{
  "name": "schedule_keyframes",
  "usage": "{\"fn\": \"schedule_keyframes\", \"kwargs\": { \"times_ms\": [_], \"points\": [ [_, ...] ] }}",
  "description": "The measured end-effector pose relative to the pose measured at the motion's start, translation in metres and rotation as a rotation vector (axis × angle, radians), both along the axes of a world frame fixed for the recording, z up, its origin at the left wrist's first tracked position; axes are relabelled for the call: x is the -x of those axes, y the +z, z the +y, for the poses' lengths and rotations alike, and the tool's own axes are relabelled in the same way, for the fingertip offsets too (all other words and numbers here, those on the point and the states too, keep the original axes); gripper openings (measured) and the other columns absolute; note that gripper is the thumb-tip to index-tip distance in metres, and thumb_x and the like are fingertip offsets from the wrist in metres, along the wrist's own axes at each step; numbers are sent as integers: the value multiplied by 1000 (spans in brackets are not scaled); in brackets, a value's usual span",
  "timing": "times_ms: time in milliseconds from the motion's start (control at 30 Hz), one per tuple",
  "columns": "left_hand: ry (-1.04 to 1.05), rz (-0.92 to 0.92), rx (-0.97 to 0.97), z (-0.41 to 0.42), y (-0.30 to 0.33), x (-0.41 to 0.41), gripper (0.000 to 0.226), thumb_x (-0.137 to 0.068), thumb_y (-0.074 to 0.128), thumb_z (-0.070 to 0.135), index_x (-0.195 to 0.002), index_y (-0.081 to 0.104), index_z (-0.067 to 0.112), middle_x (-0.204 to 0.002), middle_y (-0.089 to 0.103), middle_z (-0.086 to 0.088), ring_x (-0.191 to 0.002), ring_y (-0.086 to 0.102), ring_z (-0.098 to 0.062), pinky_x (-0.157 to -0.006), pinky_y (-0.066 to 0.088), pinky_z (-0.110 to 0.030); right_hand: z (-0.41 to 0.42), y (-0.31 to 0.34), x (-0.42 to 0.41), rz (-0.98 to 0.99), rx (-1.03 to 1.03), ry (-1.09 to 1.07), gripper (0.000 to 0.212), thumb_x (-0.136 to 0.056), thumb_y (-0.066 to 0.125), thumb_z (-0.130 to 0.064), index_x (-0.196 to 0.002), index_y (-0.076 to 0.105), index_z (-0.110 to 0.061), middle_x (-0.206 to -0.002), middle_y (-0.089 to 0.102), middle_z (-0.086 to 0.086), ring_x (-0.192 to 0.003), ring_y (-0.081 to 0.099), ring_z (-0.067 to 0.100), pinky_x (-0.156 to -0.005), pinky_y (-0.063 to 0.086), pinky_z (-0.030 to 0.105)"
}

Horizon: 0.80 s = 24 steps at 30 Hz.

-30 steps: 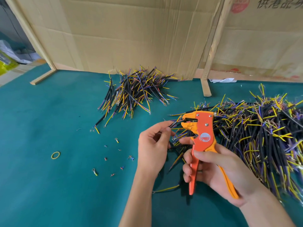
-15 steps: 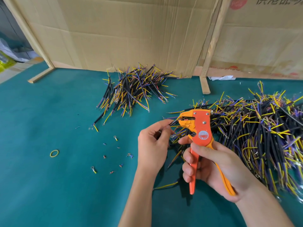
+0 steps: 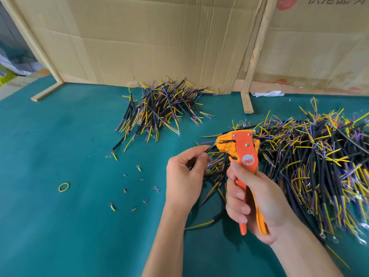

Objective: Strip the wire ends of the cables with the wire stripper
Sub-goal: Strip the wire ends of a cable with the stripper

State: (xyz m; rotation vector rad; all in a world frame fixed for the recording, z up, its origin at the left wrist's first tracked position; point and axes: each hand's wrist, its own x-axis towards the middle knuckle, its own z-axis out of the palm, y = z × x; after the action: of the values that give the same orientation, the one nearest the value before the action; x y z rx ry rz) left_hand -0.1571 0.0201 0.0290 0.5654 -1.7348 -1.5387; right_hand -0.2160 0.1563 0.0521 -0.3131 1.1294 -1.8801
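Observation:
My right hand (image 3: 253, 202) grips the handles of an orange wire stripper (image 3: 242, 150), whose jaws point left and upward. My left hand (image 3: 184, 176) pinches a black cable (image 3: 210, 149) between thumb and fingers, with the cable's end reaching into the stripper's jaws. The rest of that cable hangs below my hands, its yellow wire end (image 3: 199, 224) lying on the table. A large heap of black cables with yellow and purple wires (image 3: 311, 166) lies on the right. A smaller heap of cables (image 3: 159, 110) sits at the back centre.
The table is covered in teal cloth (image 3: 60, 226). Small insulation scraps and ring terminals (image 3: 137, 188) are scattered left of my left hand, with a yellow rubber band (image 3: 63, 186) farther left. Cardboard panels (image 3: 159, 37) on wooden frames stand along the back.
My right hand has squeezed the stripper handles closer together. Both hands stay in nearly the same place with the cable at the jaws.

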Motion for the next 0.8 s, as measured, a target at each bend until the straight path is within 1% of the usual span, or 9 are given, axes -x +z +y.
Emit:
{"fn": "schedule_keyframes", "kwargs": {
  "times_ms": [33, 100, 167, 233, 300, 400, 467, 600, 800],
  "points": [
    [4, 19, -11, 0, 0, 0, 34, -94, 61, 1, -89, 76, 31, -75, 73, -1, -59, 60, -13, -65, 53, -28, 0, -1, 0, -14, 29, 5, 22, -86, 69, -31, -76, 60, -14, -59, 41, 6, -39, 37, 17, -39, 38, 25],
    [37, 51, -54, -2, -1, 0, 31, -92, 64, -1, -89, 77, 27, -77, 74, 0, -64, 64, -12, -65, 53, -24, 1, -3, 2, -35, 87, 5, 16, -85, 74, -21, -87, 63, -10, -68, 51, 12, -52, 50, 26, -50, 50, 37],
    [92, 93, -143, -4, -1, 0, 25, -90, 67, -1, -90, 78, 21, -79, 75, 1, -66, 66, -10, -62, 49, -18, 6, -3, 9, -29, 114, -12, 29, -75, 83, -18, -96, 64, -8, -76, 55, 15, -63, 56, 30, -60, 55, 42],
    [135, 131, -217, -6, -2, 1, 25, -88, 69, -3, -88, 78, 20, -80, 74, 2, -70, 66, -12, -69, 51, -21, 13, -2, 16, -40, 152, 4, 43, -67, 91, -17, -101, 65, -9, -80, 55, 15, -66, 58, 30, -64, 56, 43],
    [152, 144, -246, -6, -2, 1, 28, -86, 71, -4, -87, 79, 23, -78, 73, 4, -74, 65, -12, -79, 54, -28, 19, -2, 22, -56, 222, 102, 42, -73, 88, -18, -107, 64, -8, -83, 57, 15, -70, 60, 32, -69, 56, 45],
    [155, 130, -236, -4, -1, 0, 28, -84, 73, -4, -86, 80, 23, -78, 74, 7, -75, 65, -8, -79, 53, -27, 20, -2, 20, -72, 266, 273, 31, -88, 77, -14, -114, 62, -7, -88, 60, 18, -77, 63, 36, -76, 55, 50],
    [157, 124, -232, -3, 0, 0, 28, -83, 74, -4, -85, 80, 23, -78, 75, 6, -74, 65, -7, -75, 52, -22, 15, -4, 15, -95, 226, 296, 32, -85, 79, -12, -113, 65, -6, -89, 61, 20, -77, 64, 38, -77, 55, 53],
    [175, 122, -224, -3, 2, -2, 25, -83, 74, -5, -87, 80, 18, -82, 77, 3, -76, 68, -6, -73, 52, -16, 5, -9, 7, -165, 115, 210, 44, -69, 90, -12, -107, 68, -4, -86, 62, 22, -73, 65, 41, -75, 56, 54],
    [159, 84, -170, 0, 4, -2, 26, -83, 73, -5, -85, 79, 19, -85, 78, 4, -80, 70, -5, -74, 51, -14, 3, -8, 8, -180, 100, 218, 38, -75, 86, -12, -107, 68, -4, -86, 62, 22, -74, 65, 41, -77, 55, 55]
  ]
}}
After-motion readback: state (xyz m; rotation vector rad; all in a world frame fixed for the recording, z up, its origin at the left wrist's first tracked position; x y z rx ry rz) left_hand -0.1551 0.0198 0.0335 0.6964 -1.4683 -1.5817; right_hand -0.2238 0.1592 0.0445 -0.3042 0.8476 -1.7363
